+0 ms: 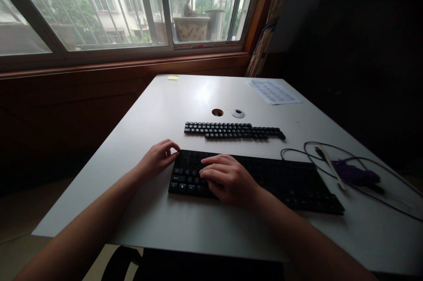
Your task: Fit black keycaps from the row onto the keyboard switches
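Observation:
A black keyboard (264, 174) lies across the white desk. Light-marked keycaps show at its lower left, while its upper part looks dark and bare of markings. My left hand (160, 156) is at the keyboard's upper left corner, thumb and index finger pinched against the edge. Over the left half of the keyboard rests my right hand (228, 177), fingers bent and close together with the tips down among the keys. Its thumb tip and anything between the fingers are hidden. Behind the keyboard, loose black keycaps (228, 130) are laid out in tight rows.
To the right lie black cables (297, 151), a pale thin stick-like tool (332, 168) and a purple bundle (355, 173). Printed sheets (274, 91) and a yellow note (173, 77) are at the far edge. The desk (139, 118) has a round hole (217, 112) beside a round cover (238, 113).

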The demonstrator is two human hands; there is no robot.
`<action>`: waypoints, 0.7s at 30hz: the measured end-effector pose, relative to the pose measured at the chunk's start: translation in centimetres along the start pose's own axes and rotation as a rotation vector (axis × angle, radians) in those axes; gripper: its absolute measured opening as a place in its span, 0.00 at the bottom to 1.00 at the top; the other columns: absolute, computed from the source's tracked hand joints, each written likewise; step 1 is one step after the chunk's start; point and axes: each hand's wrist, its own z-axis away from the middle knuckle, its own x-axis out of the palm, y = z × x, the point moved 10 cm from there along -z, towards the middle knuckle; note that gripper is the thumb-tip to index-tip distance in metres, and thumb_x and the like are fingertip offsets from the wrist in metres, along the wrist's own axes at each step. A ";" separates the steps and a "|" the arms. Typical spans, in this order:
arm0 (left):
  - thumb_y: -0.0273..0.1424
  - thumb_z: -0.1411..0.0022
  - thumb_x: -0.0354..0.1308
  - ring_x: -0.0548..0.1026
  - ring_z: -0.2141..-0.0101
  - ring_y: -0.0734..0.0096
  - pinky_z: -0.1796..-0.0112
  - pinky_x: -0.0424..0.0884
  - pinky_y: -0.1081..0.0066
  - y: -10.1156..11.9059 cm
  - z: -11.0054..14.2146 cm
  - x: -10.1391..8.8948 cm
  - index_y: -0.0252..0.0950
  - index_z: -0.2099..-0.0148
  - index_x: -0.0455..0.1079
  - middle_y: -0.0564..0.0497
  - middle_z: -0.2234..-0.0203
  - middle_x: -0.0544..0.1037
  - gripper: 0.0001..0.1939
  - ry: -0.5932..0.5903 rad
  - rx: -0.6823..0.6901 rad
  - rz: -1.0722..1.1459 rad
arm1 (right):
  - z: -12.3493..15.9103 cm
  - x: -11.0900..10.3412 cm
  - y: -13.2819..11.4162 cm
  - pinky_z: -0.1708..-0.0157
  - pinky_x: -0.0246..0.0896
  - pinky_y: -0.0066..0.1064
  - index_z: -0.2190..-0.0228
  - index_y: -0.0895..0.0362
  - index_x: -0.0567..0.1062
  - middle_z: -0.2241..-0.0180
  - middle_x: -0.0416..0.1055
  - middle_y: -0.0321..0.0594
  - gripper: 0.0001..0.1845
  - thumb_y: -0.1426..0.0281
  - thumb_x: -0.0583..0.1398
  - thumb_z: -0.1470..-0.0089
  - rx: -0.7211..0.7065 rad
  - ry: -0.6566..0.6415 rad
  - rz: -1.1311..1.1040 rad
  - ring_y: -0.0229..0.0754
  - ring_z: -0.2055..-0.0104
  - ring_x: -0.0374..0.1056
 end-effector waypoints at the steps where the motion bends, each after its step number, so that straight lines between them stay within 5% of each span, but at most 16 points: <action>1: 0.34 0.31 0.57 0.69 0.75 0.76 0.71 0.65 0.74 0.0 0.0 0.0 0.36 0.56 0.74 0.53 0.70 0.71 0.08 -0.001 0.001 0.000 | 0.0 0.0 0.0 0.47 0.65 0.44 0.60 0.53 0.76 0.61 0.82 0.38 0.10 0.77 0.60 0.42 -0.001 -0.001 0.001 0.48 0.46 0.74; 21: 0.34 0.31 0.57 0.69 0.74 0.77 0.72 0.66 0.75 -0.1 0.1 0.0 0.36 0.56 0.74 0.53 0.69 0.71 0.08 -0.009 -0.012 0.009 | -0.2 0.1 -0.2 0.48 0.66 0.43 0.61 0.54 0.76 0.62 0.82 0.37 0.09 0.77 0.60 0.43 -0.013 -0.004 0.027 0.48 0.49 0.75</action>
